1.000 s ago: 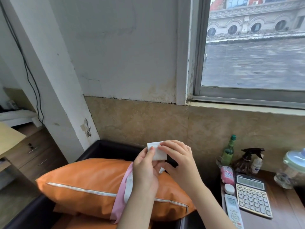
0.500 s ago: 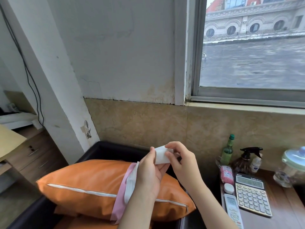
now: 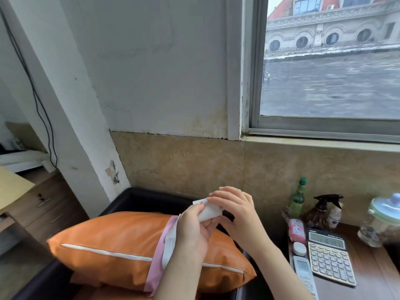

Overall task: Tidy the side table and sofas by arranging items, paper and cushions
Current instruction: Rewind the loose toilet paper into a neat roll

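A small white piece of paper (image 3: pixel 208 210) is held up in front of me above the black sofa (image 3: pixel 138 199). My left hand (image 3: pixel 192 229) grips its lower part and also holds pink and white sheets (image 3: pixel 164 245) that hang down beside the wrist. My right hand (image 3: pixel 234 210) pinches the paper's top edge with curled fingers. Behind both hands an orange cushion (image 3: pixel 112 245) with a white zip lies on the sofa, over another orange cushion.
The wooden side table (image 3: pixel 372 276) at right carries a calculator (image 3: pixel 330 258), a remote (image 3: pixel 304 276), a pink pack (image 3: pixel 297 230), a green bottle (image 3: pixel 297 199), a spray bottle (image 3: pixel 322 210) and a lidded jar (image 3: pixel 382 219). Wooden drawers (image 3: pixel 41 204) stand left.
The paper has been folded smaller between both hands and lowered slightly. My right fingers moved over its top edge.
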Demonstrator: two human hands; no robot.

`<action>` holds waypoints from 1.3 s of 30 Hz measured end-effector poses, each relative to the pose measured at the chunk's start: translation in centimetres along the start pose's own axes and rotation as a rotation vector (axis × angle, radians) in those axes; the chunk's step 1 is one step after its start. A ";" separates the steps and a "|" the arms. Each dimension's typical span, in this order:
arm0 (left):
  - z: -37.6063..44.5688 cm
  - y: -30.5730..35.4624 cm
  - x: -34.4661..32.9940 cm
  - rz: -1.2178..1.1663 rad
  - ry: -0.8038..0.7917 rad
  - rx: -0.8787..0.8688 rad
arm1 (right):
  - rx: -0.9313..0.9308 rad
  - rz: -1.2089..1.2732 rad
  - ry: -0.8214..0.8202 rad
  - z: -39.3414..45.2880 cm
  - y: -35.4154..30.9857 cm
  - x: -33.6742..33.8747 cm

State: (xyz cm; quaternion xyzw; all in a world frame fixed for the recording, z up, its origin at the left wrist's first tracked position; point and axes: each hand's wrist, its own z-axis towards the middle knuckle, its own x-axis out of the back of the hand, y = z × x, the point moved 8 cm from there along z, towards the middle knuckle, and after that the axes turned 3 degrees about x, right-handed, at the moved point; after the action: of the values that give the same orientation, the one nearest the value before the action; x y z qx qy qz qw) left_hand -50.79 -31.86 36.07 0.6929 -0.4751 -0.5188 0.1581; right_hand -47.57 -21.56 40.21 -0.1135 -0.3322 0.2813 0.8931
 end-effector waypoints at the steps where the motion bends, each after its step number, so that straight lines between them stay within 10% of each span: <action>1: -0.1 0.0 -0.1 -0.010 -0.015 0.016 | 0.003 0.018 0.020 0.0 0.1 0.2; 13: -0.7 0.0 -1.8 0.130 -0.153 -0.084 | -0.395 0.328 0.017 0.2 1.9 1.1; 28: -0.4 -0.6 -0.4 -0.023 -0.077 0.072 | 0.005 0.048 0.021 0.2 -0.5 0.7; 39: 0.0 -0.6 -0.5 0.011 -0.062 0.012 | -0.403 0.302 -0.086 -0.2 1.8 0.0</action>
State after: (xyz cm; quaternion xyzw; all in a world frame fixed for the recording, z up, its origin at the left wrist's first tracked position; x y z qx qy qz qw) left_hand -50.46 -31.14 35.92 0.6749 -0.4868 -0.5361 0.1420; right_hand -48.17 -20.09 39.33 -0.3253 -0.3986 0.3441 0.7855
